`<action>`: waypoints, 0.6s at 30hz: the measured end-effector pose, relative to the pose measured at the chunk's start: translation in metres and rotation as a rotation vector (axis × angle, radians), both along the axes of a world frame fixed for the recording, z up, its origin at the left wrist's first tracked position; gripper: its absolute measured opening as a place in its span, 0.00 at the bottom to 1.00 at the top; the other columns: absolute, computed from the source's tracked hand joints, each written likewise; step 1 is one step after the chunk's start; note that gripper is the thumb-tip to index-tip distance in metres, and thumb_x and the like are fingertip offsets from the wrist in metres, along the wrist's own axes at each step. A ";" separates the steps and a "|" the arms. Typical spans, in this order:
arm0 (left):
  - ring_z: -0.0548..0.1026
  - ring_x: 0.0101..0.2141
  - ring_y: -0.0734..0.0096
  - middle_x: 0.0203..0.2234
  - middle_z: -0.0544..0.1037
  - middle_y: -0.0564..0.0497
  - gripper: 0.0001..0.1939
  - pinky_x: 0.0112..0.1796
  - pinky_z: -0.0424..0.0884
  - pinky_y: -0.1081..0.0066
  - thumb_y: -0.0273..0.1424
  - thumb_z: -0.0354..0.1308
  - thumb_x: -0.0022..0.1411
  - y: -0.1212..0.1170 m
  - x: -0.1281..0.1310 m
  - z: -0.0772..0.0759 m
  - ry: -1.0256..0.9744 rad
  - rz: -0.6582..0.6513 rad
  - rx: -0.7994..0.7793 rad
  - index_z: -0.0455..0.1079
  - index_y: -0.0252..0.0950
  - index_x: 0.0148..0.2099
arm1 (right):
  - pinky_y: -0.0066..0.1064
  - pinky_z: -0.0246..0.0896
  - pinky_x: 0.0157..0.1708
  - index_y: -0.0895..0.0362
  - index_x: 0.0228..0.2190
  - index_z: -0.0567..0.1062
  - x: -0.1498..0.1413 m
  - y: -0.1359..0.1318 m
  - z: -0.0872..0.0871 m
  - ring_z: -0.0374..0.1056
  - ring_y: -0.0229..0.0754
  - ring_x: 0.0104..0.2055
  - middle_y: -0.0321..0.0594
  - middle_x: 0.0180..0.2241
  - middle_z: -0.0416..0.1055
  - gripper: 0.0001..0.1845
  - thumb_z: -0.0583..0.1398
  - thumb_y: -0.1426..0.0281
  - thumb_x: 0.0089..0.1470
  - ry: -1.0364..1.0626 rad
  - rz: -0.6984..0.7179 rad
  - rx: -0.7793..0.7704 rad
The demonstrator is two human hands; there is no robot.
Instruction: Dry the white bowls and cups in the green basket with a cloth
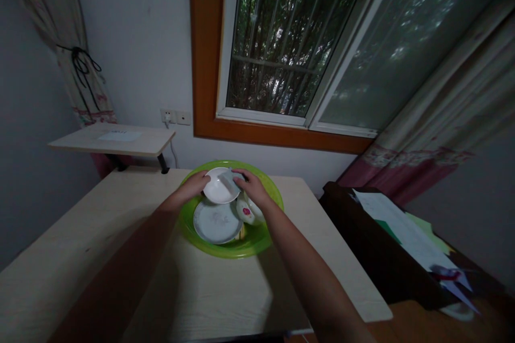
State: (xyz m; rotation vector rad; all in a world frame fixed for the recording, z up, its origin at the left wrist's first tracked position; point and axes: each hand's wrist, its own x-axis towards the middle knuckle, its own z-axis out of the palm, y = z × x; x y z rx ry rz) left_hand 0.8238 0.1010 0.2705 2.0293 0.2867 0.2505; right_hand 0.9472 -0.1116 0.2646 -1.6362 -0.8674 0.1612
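Observation:
My left hand (196, 184) is closed on the left rim of a white bowl (217, 190), which tilts toward me over a green basin (272, 185). My right hand (250, 186) pinches a pale grey cloth (230, 178) against the bowl's inner right side; whether it is a cloth or a thin sponge is hard to see. Below the bowl, a white plate (217, 223) with a faint pattern lies in the basin. Under my right wrist sits a white dish with a red flower (247, 212), partly hidden. Something yellowish (240, 233) shows beside the plate.
The basin stands on a light wooden table (132, 257), close to the wall. A small raised shelf (116, 138) with a paper on it is at the back left. Right of the table, a dark cabinet (362, 246) bears papers and scissors (446, 273).

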 end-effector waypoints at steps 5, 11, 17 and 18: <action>0.80 0.37 0.57 0.40 0.82 0.43 0.24 0.29 0.73 0.68 0.40 0.55 0.56 -0.008 -0.004 -0.001 -0.017 -0.009 -0.213 0.74 0.32 0.51 | 0.40 0.65 0.57 0.54 0.51 0.79 0.000 0.005 -0.003 0.74 0.48 0.51 0.42 0.50 0.80 0.27 0.66 0.75 0.47 -0.107 -0.031 -0.077; 0.79 0.47 0.55 0.49 0.81 0.45 0.27 0.33 0.76 0.68 0.41 0.58 0.58 -0.016 -0.013 0.007 0.009 -0.082 -0.274 0.72 0.38 0.58 | 0.35 0.67 0.48 0.53 0.45 0.82 0.000 0.006 0.000 0.75 0.47 0.44 0.39 0.44 0.82 0.20 0.63 0.78 0.51 -0.205 -0.113 -0.247; 0.79 0.45 0.57 0.49 0.81 0.47 0.28 0.32 0.73 0.70 0.42 0.59 0.58 -0.013 -0.013 0.004 0.015 -0.108 -0.294 0.72 0.40 0.60 | 0.29 0.61 0.37 0.53 0.37 0.82 -0.006 0.003 0.007 0.75 0.45 0.37 0.41 0.37 0.83 0.05 0.64 0.69 0.59 -0.376 -0.208 -0.427; 0.79 0.45 0.58 0.49 0.81 0.47 0.28 0.32 0.73 0.70 0.42 0.59 0.58 -0.013 -0.012 0.003 0.019 -0.110 -0.303 0.72 0.40 0.60 | 0.29 0.60 0.36 0.53 0.36 0.82 -0.007 0.004 0.008 0.74 0.45 0.36 0.41 0.36 0.83 0.06 0.64 0.67 0.60 -0.399 -0.230 -0.443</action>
